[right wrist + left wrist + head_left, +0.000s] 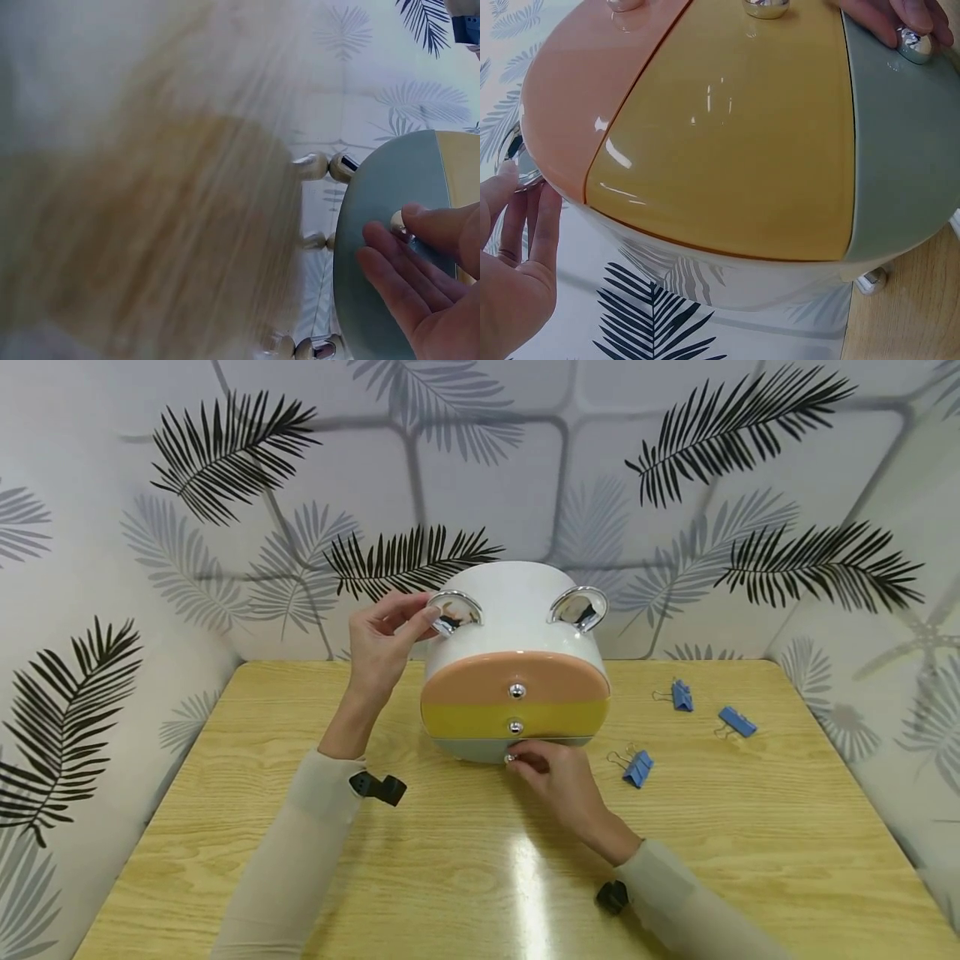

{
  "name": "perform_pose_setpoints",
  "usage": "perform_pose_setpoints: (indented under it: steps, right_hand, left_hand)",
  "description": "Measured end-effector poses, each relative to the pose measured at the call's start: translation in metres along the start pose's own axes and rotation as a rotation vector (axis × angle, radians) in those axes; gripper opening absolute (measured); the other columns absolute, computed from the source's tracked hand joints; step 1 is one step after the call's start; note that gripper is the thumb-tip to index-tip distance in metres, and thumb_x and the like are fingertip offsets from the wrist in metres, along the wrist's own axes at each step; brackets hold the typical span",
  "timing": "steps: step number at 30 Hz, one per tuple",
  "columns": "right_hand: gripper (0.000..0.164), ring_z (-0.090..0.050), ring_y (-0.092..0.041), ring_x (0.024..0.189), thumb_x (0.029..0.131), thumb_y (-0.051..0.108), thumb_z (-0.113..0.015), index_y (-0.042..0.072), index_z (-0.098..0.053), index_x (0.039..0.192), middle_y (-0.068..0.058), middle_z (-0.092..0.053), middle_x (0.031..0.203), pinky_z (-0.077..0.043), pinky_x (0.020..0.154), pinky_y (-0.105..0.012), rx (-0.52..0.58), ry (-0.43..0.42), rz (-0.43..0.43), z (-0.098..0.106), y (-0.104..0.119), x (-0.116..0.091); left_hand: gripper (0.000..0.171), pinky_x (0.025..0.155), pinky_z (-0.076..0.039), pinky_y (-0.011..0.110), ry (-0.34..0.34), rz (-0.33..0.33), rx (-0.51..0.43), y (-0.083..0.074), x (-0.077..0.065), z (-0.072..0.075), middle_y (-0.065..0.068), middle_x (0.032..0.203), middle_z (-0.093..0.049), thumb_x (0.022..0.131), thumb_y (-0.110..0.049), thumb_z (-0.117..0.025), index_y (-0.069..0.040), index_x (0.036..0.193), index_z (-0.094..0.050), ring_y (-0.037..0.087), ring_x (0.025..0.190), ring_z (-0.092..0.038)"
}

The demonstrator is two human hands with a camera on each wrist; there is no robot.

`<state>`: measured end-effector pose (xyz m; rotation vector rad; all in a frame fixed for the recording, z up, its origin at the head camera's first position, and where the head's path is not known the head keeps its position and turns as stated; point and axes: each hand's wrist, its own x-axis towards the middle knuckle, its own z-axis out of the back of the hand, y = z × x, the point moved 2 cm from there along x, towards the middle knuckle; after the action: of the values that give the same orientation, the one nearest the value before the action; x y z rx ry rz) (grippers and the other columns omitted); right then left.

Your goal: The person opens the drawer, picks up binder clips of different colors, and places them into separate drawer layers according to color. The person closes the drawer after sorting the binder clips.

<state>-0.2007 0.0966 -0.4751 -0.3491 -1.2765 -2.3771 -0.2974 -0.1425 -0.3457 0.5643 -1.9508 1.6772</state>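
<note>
Your L hand [381,647] pinches L ear [459,608] of box [517,610], prob. steadying it; R hand [566,787] pinches box's bottom knob [913,48], likely for purchase.

A light wood-grain tbl. [442,860] carries a rounded wht. cabinet [517,610] w/ orange, yel. & gray-grn. front bands, on silver feet [871,281]; to its R, spaced apart, lie a blue binder clip [682,695] nr. the back, a 2nd clip [737,722] farthest R & a 3rd clip [638,769] nearest the front.
</note>
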Motion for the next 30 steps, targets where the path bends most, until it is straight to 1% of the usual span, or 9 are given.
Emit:
perform_pose_setpoints:
  steps: [3,9,15,20,25,30]
  right_hand:
    - [0.011,-0.075,-0.014,0.084,0.087,0.003,-0.081,0.006,-0.080,0.098,-0.003,-0.077,0.093,-0.063,0.071,-0.023,0.005,0.005,-0.016,0.000,0.000,0.001]
    - [0.009,-0.074,-0.014,0.083,0.088,0.005,-0.081,0.007,-0.080,0.097,-0.002,-0.077,0.093,-0.062,0.071,-0.022,-0.007,0.009,-0.049,0.000,0.002,-0.002]
    - [0.010,-0.074,-0.012,0.080,0.087,0.004,-0.082,0.008,-0.081,0.096,-0.001,-0.078,0.091,-0.062,0.069,-0.020,-0.008,0.008,-0.034,0.000,0.005,-0.006]
    - [0.009,-0.074,-0.009,0.079,0.087,0.004,-0.082,0.009,-0.081,0.095,0.001,-0.078,0.091,-0.062,0.068,-0.021,0.005,0.015,-0.032,0.002,0.009,-0.014]
    - [0.009,-0.074,-0.008,0.080,0.088,0.005,-0.082,0.009,-0.081,0.095,0.001,-0.078,0.090,-0.062,0.068,-0.019,0.028,0.034,-0.061,0.002,0.016,-0.026]
    - [0.009,-0.074,-0.008,0.080,0.088,0.006,-0.081,0.009,-0.081,0.097,0.001,-0.078,0.091,-0.062,0.068,-0.019,0.046,0.044,-0.081,0.003,0.023,-0.037]
  left_hand:
    - [0.020,0.072,-0.065,0.032,-0.001,0.007,0.001,0.001,-0.001,0.000,0.006,0.089,-0.064,0.090,0.012,-0.072,0.017,0.110,-0.069,0.016,0.079,-0.069]
    - [0.020,0.073,-0.065,0.037,0.003,0.007,0.001,0.001,-0.001,0.001,0.006,0.089,-0.064,0.090,0.012,-0.071,0.017,0.110,-0.070,0.017,0.079,-0.069]
    - [0.020,0.073,-0.065,0.035,0.010,-0.003,0.002,0.000,0.001,0.002,0.004,0.089,-0.064,0.090,0.012,-0.071,0.017,0.110,-0.069,0.015,0.079,-0.069]
    - [0.020,0.073,-0.065,0.036,0.007,0.002,-0.004,-0.001,0.001,0.001,0.004,0.089,-0.064,0.090,0.012,-0.071,0.017,0.110,-0.069,0.015,0.080,-0.069]
    - [0.021,0.073,-0.065,0.036,0.005,0.007,-0.002,-0.001,0.000,0.001,0.004,0.090,-0.066,0.090,0.012,-0.071,0.017,0.111,-0.069,0.018,0.081,-0.070]
    - [0.021,0.074,-0.065,0.037,0.006,0.003,0.005,-0.001,0.000,0.001,0.004,0.090,-0.067,0.091,0.011,-0.071,0.016,0.111,-0.069,0.017,0.081,-0.070]
